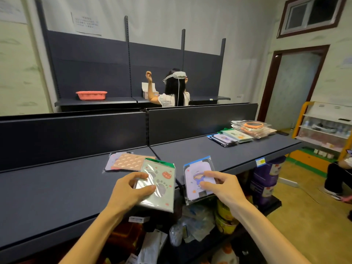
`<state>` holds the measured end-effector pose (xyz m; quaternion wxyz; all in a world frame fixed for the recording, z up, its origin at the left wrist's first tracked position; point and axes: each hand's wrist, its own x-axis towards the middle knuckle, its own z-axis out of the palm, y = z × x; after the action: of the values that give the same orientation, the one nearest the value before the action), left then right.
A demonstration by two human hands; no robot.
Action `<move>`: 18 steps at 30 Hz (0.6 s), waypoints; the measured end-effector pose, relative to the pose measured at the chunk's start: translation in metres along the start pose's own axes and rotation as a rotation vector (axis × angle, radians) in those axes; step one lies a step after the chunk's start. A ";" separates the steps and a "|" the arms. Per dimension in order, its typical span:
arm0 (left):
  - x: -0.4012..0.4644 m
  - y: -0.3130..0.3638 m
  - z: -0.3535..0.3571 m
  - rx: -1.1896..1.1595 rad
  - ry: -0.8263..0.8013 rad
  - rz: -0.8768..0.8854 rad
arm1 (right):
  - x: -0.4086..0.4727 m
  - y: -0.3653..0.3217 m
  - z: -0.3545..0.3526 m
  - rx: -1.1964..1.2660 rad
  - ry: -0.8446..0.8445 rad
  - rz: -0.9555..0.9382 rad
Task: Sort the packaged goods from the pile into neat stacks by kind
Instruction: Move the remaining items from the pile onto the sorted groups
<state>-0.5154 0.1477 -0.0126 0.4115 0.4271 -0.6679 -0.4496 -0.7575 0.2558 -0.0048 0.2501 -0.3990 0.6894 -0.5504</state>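
A dark grey shelf (57, 197) runs across a pale-walled room, its back panel upright behind it. Above the shelf's front edge, the left hand (131, 189) pinches a green packet (162, 180) printed with paw marks, while the right hand (222, 185) pinches a lilac packet (192, 176) showing a cartoon figure. Sorted stacks (240, 135) lie at the shelf's far right end.

Dark shelf (57, 187), small pile of packets (125, 161) at its middle, three sorted stacks (242, 135) toward two o'clock, phone (283, 133) just beyond them.
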 end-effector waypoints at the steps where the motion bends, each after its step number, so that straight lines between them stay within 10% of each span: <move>1: -0.001 0.004 0.012 0.004 0.000 0.009 | 0.001 0.003 -0.014 0.002 0.007 -0.009; 18: 0.061 0.030 0.174 0.057 -0.005 0.062 | 0.089 0.058 -0.148 -0.006 0.075 -0.057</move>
<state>-0.7019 0.1403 -0.0185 0.4112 0.4167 -0.6945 -0.4183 -0.9394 0.2694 -0.0123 0.2071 -0.3981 0.6885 -0.5697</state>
